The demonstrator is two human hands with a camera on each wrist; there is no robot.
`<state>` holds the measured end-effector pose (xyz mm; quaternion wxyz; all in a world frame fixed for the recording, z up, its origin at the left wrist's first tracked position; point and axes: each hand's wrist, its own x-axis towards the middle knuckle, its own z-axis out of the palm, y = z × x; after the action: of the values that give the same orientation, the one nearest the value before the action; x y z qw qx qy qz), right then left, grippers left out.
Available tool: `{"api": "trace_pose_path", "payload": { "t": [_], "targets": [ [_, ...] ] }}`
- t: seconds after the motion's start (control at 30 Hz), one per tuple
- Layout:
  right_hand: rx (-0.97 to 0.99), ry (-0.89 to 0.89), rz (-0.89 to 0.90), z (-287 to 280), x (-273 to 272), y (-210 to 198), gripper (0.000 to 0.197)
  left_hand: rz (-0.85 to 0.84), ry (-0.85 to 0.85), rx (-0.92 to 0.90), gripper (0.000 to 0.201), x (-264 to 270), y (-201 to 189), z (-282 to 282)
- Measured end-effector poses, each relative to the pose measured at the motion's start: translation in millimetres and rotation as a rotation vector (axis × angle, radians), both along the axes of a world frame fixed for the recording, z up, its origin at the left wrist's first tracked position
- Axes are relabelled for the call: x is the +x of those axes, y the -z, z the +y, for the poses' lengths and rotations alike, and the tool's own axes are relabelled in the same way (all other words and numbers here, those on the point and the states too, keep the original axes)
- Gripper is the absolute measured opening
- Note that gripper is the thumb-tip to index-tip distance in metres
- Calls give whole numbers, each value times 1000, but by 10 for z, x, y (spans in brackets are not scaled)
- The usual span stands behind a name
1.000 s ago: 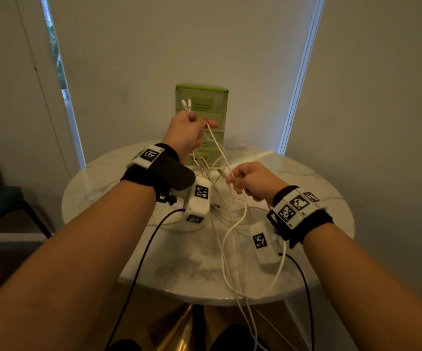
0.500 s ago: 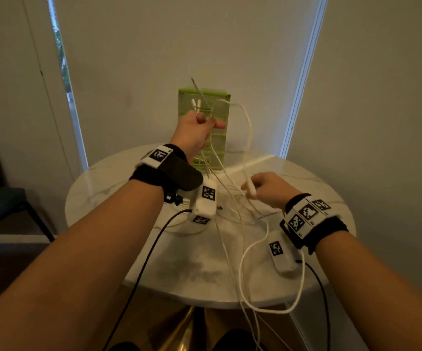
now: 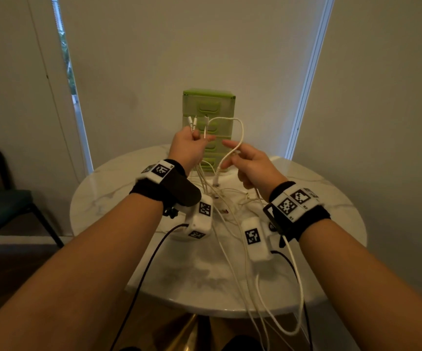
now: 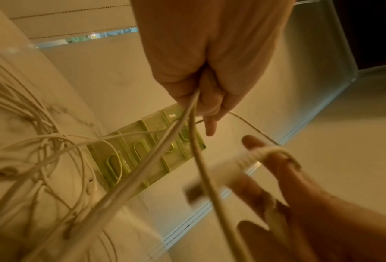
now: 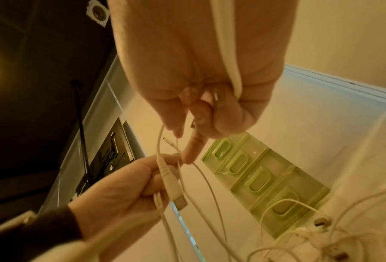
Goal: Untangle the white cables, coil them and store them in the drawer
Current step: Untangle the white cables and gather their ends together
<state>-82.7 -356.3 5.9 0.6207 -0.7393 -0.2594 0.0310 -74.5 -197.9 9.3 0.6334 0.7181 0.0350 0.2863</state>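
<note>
The white cables (image 3: 230,198) are thin and limp, tangled on the marble worktop (image 3: 331,198) before the green drawer unit (image 3: 208,107), several strands trailing over its near edge. One thicker cable arches between the hands, its plug end dangling (free, I judge). The left hand (image 3: 188,145) pinches the plug tips upright; the right hand (image 3: 253,163), just beside it, grips the arching strand.
</note>
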Motion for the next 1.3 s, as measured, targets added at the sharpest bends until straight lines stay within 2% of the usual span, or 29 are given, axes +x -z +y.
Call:
{"api": "trace_pose_path", "payload": {
  "t": [0.07,0.13,0.2,0.27,0.33,0.4,0.5,0.63,0.73,0.83,0.9,0.97,1.03,1.1,1.17,1.23,1.3],
  "targets": [
    [119,13,5,24,24,-57,37,-2,-3,33,14,3,44,27],
    [162,58,-33,50,49,-112,29,-10,11,75,12,-3,90,49],
    [139,122,-75,72,70,-167,17,-15,27,113,23,-24,118,52],
    [80,156,-80,98,112,-197,24,-22,81,122,36,-67,121,20],
    [-1,134,-109,142,145,-199,25,-32,160,128,35,-111,101,-26],
    [-59,101,-164,189,163,-180,23,-22,194,175,30,-149,82,-78],
    [-114,78,-203,242,199,-148,28,8,226,219,11,-193,78,-117],
    [-416,153,-328,272,284,-102,33,45,189,173,30,-182,156,-68],
    [-448,115,-199,253,314,-64,31,64,113,168,31,-144,206,-60],
    [-540,41,17,169,319,-31,28,31,-112,96,24,-80,205,43],
    [-566,117,30,92,356,18,25,35,-111,36,28,-71,189,105],
    [-624,345,-106,21,426,65,27,48,-39,22,29,-87,184,91],
    [-749,479,-230,-16,467,97,50,55,19,3,28,-112,196,19],
    [-708,389,-297,14,423,94,71,58,53,-30,27,-117,218,-54],
    [-506,285,-350,76,356,81,79,66,68,-41,26,-120,221,-109],
    [-233,252,-382,122,320,28,72,80,75,-32,24,-138,197,-136],
    [-46,269,-465,138,327,-37,44,90,74,-33,23,-167,171,-136]
  ]
}}
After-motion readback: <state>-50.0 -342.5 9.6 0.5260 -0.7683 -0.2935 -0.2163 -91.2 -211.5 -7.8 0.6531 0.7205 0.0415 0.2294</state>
